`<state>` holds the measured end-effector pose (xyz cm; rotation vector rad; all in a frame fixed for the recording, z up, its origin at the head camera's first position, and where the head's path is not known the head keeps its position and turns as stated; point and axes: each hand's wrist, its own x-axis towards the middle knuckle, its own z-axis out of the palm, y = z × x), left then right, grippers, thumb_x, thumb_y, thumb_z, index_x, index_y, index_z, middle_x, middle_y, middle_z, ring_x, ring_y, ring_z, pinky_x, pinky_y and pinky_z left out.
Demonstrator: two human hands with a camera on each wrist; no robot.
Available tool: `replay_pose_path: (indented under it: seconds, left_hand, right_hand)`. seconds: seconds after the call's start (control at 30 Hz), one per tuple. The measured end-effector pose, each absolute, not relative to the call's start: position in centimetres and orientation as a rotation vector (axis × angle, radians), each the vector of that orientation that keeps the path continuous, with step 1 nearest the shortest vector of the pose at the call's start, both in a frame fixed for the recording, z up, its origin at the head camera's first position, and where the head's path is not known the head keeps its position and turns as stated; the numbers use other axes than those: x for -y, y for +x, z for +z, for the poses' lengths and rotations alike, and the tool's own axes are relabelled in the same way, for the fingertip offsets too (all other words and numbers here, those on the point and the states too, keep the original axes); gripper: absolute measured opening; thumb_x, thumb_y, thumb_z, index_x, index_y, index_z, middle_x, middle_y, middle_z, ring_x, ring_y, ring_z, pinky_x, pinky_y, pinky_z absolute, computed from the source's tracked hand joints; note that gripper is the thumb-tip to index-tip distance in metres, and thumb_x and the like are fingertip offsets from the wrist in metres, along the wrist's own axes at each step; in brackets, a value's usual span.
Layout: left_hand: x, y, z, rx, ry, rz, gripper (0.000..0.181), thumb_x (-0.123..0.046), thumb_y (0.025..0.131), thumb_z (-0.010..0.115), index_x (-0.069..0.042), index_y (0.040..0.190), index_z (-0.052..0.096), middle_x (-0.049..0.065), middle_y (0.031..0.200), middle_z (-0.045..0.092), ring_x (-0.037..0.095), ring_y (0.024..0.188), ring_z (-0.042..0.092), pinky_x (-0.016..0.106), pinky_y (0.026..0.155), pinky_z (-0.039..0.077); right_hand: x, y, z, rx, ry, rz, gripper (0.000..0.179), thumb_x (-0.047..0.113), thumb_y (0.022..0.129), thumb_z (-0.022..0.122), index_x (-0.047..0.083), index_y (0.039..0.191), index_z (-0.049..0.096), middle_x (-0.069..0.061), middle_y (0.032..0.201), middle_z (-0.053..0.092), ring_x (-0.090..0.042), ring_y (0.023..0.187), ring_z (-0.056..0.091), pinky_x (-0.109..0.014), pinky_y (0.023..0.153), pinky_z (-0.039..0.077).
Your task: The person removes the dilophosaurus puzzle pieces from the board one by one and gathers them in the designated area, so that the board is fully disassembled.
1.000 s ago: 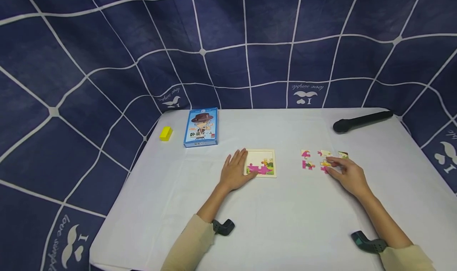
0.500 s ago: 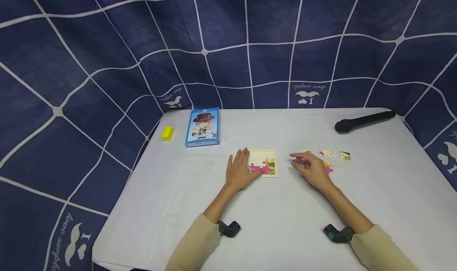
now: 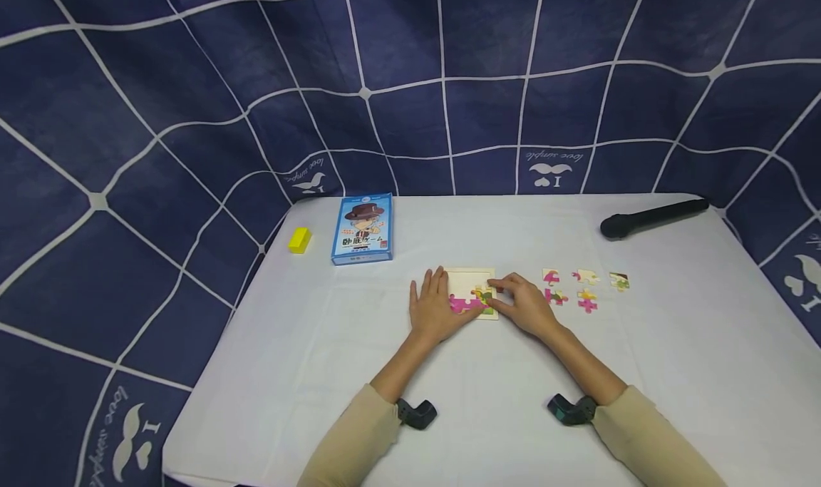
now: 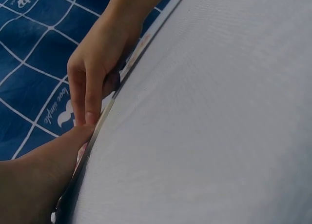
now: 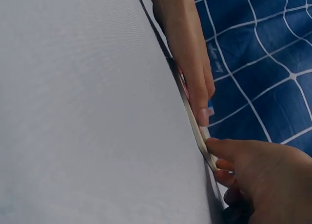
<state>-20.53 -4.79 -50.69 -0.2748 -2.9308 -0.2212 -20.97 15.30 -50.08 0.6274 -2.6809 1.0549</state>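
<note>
A small square jigsaw tray (image 3: 469, 269) with a pale wooden rim lies mid-table. Joined pink, green and yellow pieces (image 3: 476, 304) fill its lower part, and the upper part is bare. My left hand (image 3: 435, 314) lies along the tray's left side, fingers straight and spread, thumb reaching over the pieces near the lower rim. From the right comes my right hand (image 3: 527, 309), its bent index finger and thumb touching the tray's right side. Both wrist views show the two thumbs close together at the tray's edge (image 5: 193, 124). What sits between the right fingertips is hidden.
Several loose jigsaw pieces (image 3: 586, 277) lie to the right of the tray. A black microphone (image 3: 651, 219) rests at the back right. At the back left are a blue game box (image 3: 362, 229) and a yellow block (image 3: 299, 240). A navy grid cloth (image 3: 410, 116) hangs behind.
My right hand has moved left from the loose pieces to the tray's right side. The loose pieces it covered now show. My left hand stays at the tray, thumb slightly further right.
</note>
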Motion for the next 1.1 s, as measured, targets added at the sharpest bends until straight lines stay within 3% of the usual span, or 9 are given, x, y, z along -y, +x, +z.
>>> replay_pose_path:
  seconds: [0.33, 0.6, 0.87, 1.1]
  left_hand:
    - [4.89, -20.49, -50.81, 2.912, -0.289, -0.227, 0.109, -0.085, 0.068, 0.037, -0.006, 0.142, 0.033, 0.006, 0.148, 0.03, 0.026, 0.137, 0.022, 0.053, 0.108, 0.014]
    - [5.01, -20.5, -51.01, 2.915, -0.296, -0.235, 0.107, -0.084, 0.069, 0.039, -0.006, 0.143, 0.032, 0.006, 0.149, 0.029, 0.026, 0.137, 0.021, 0.053, 0.109, 0.013]
    - [4.99, -20.52, -51.08, 2.921, -0.299, -0.274, 0.107, -0.083, 0.07, 0.041, -0.006, 0.143, 0.031, 0.007, 0.149, 0.028, 0.026, 0.138, 0.019, 0.053, 0.109, 0.012]
    - [4.93, -20.63, -51.11, 2.918, -0.297, -0.272, 0.108, -0.083, 0.07, 0.041, -0.005, 0.144, 0.03, 0.007, 0.149, 0.027, 0.026, 0.138, 0.019, 0.053, 0.109, 0.011]
  right_hand:
    - [-15.09, -21.09, -50.1, 2.666, 0.611, 1.054, 0.034, 0.025, 0.078, 0.075, 0.008, 0.107, 0.069, -0.001, 0.087, 0.057, -0.012, 0.062, 0.039, -0.026, 0.05, 0.032]
    - [-15.02, -21.25, -50.33, 2.573, 0.636, 1.144, 0.032, 0.018, 0.075, 0.077, 0.008, 0.104, 0.067, -0.001, 0.086, 0.061, -0.014, 0.07, 0.047, -0.029, 0.059, 0.038]
    - [-15.05, -21.36, -50.66, 2.53, 0.634, 1.252, 0.03, 0.012, 0.075, 0.077, 0.012, 0.103, 0.064, 0.0, 0.084, 0.068, -0.006, 0.045, 0.027, -0.024, 0.039, 0.025]
    - [-15.06, -21.61, -50.97, 2.487, 0.652, 1.264, 0.035, 0.009, 0.075, 0.077, 0.014, 0.106, 0.063, -0.001, 0.084, 0.07, -0.002, 0.042, 0.027, -0.022, 0.037, 0.024]
